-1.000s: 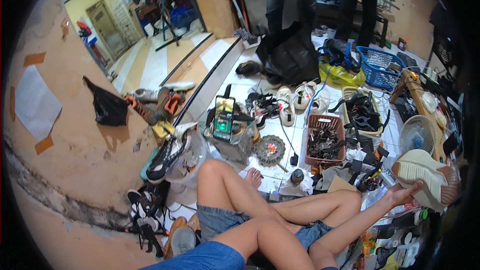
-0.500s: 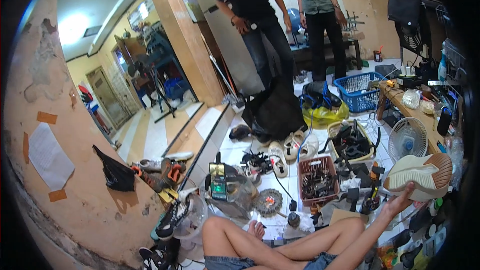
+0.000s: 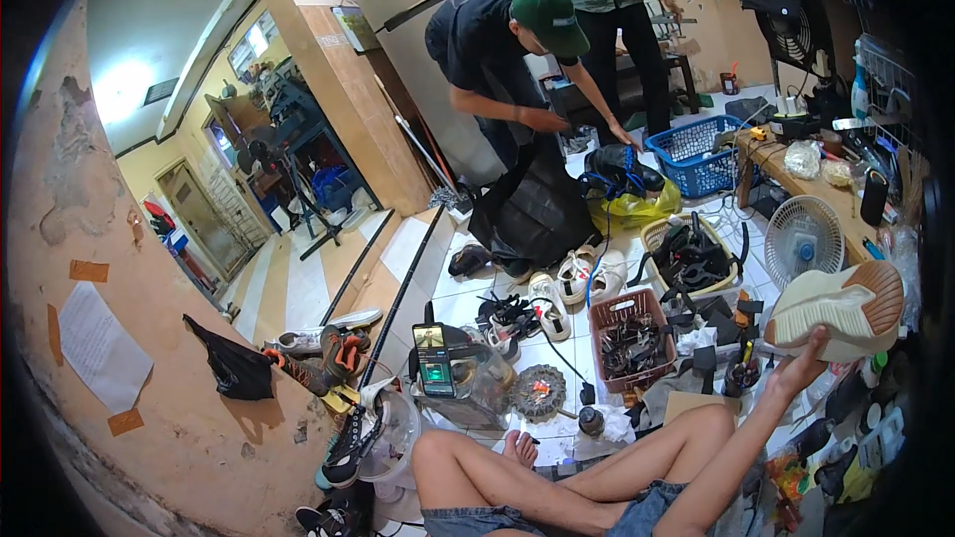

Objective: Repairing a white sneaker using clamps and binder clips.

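My right hand (image 3: 802,363) is raised at the far right, its fingers closed on a thick cream shoe sole (image 3: 834,306) with brown tread. The tread side faces me, and I cannot tell whether an upper is joined to it. My left hand is out of view. Near my crossed bare legs (image 3: 587,477) stand a small dark bottle (image 3: 591,422) and a round ashtray-like dish (image 3: 539,393). Left of these, a phone (image 3: 433,358) is propped upright with its screen lit.
A brown basket (image 3: 631,338) of tools and a yellow one (image 3: 694,254) stand ahead. Behind the raised sole are a white fan (image 3: 804,239) and a wooden bench (image 3: 841,199). Several shoes, a black bag (image 3: 532,214) and a blue basket (image 3: 696,154) lie farther off, near two people.
A person in a green cap has bent down, reaching toward the black bag and the dark shoe on yellow plastic. My view has shifted slightly; my right hand still holds the sole.
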A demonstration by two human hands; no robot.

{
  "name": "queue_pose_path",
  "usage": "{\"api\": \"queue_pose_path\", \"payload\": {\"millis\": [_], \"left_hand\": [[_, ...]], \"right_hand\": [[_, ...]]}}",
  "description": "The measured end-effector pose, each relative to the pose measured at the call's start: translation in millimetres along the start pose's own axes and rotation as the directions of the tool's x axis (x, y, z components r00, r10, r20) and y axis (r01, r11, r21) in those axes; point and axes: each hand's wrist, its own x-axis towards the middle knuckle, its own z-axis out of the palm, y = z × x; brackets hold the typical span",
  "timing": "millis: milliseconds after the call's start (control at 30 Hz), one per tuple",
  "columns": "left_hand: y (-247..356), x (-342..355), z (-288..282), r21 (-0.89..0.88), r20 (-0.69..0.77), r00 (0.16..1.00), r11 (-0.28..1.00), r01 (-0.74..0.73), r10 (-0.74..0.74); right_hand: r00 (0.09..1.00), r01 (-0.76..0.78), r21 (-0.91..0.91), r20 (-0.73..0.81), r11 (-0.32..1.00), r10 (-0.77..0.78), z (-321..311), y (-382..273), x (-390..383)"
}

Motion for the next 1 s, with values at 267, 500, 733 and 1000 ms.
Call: {"api": "queue_pose_path", "payload": {"millis": [267, 500, 733, 1000], "left_hand": [[51.6, -21.2, 65.2, -0.077, -0.013, 0.992, 0.989, -0.129, 0.128], [96.1, -37.2, 119.7, -0.080, -0.041, 0.956, 0.952, -0.294, 0.292], [107.4, -45.9, 128.1, -0.084, -0.083, 0.968, 0.967, -0.242, 0.235], [125.1, -46.0, 140.7, -0.121, -0.147, 0.976, 0.976, -0.180, 0.162]], "right_hand": [[0.994, 0.015, 0.008, 0.109, 1.000, -0.015, 12.8, -6.0, -6.0], [0.995, 0.009, 0.020, 0.101, 1.000, -0.011, 8.5, -20.0, -2.6], [0.995, -0.016, -0.005, 0.103, 1.000, 0.016, 15.9, -4.2, -16.4], [0.997, -0.018, -0.086, 0.076, 0.996, 0.024, 11.2, 1.2, -10.7]]}}
